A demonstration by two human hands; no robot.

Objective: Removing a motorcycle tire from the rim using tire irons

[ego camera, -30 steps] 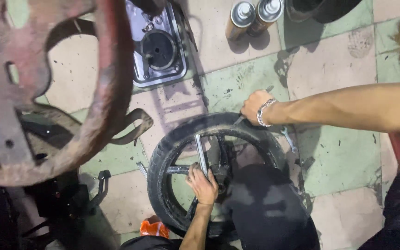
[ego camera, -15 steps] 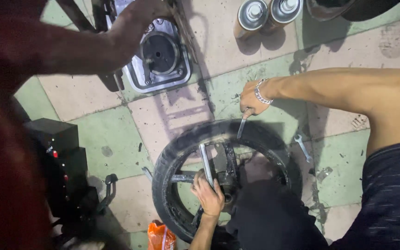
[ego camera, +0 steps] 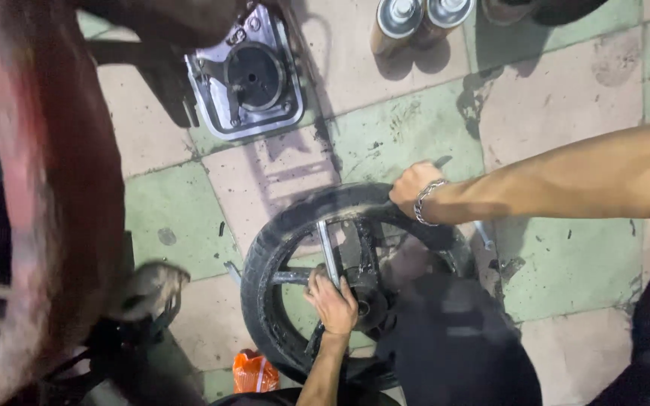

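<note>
**Currently: levering at the tyre, both hands engaged**

My left hand (ego camera: 332,301) is closed around the lower end of a metal bar (ego camera: 328,252), which lies across the spokes just beside the hub (ego camera: 366,293). My right hand (ego camera: 414,188) is clenched on a slim tool (ego camera: 442,161) at the top edge of the tyre (ego camera: 295,218); only the tool's tip shows. The wheel lies flat on the tiled floor (ego camera: 566,98), directly below me.

By my judgement, the step in hand is prying at the tyre's edge. Further levering calls for a steady hold at the hub and a firm purchase at the rim.

Beyond: an orange packet (ego camera: 253,372) near the tyre, a metal housing (ego camera: 250,79) and two spray cans (ego camera: 400,19) well apart.
</note>
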